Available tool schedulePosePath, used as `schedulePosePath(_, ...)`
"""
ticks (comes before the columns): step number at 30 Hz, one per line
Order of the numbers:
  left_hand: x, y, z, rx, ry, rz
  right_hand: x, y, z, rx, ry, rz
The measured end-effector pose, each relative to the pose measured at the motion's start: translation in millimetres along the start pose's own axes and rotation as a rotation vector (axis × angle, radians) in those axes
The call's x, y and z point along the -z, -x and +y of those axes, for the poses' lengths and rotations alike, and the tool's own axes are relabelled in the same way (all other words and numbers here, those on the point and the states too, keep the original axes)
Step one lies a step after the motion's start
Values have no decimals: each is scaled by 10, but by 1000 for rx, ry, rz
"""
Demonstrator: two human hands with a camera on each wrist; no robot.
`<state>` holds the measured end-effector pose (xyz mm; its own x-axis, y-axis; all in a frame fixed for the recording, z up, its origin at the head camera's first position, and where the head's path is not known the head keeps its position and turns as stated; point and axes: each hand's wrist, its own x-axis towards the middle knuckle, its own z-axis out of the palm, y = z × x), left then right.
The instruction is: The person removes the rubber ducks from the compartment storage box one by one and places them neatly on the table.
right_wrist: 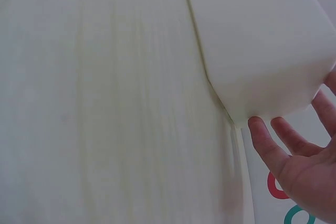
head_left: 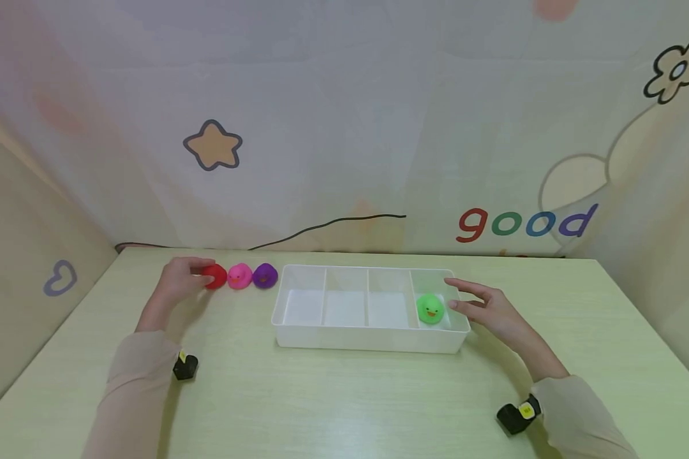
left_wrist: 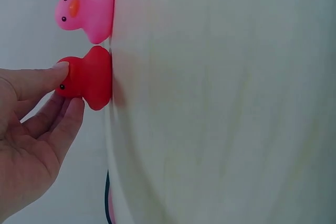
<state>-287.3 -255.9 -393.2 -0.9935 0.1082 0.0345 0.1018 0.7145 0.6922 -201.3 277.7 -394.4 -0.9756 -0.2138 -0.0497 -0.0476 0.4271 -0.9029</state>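
Observation:
At the left of the table my left hand pinches a red rubber duck by its head, between thumb and fingers. In the left wrist view the base of that red duck appears to be on the tabletop. A pink duck and a purple duck sit beside it in a row. My right hand is at the right end of a white divided box, its fingers spread and loosely extended. Fingertips touch the box's end wall in the right wrist view. A green duck sits in the rightmost compartment.
The box stands near the back of the pale wooden table, just right of the ducks. A printed cloth backdrop rises behind the table's back edge. Black wrist cameras are strapped on both arms.

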Motion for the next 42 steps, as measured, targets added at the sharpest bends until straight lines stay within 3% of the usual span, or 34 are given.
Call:
schedulePosePath(16,7,19,-7,47,35,-24,-20,9,-17,-13,10,2)
schedulePosePath(26,61,149,59,32,37,39,-18,5,-24,-11,16,-2)
schedulePosePath(36,-9,276,226,-11,95,74,-18,8,-30,-16,24,-3)
schedulePosePath(42,-104,341,434,-70,135,88,-15,5,-24,-19,28,-3)
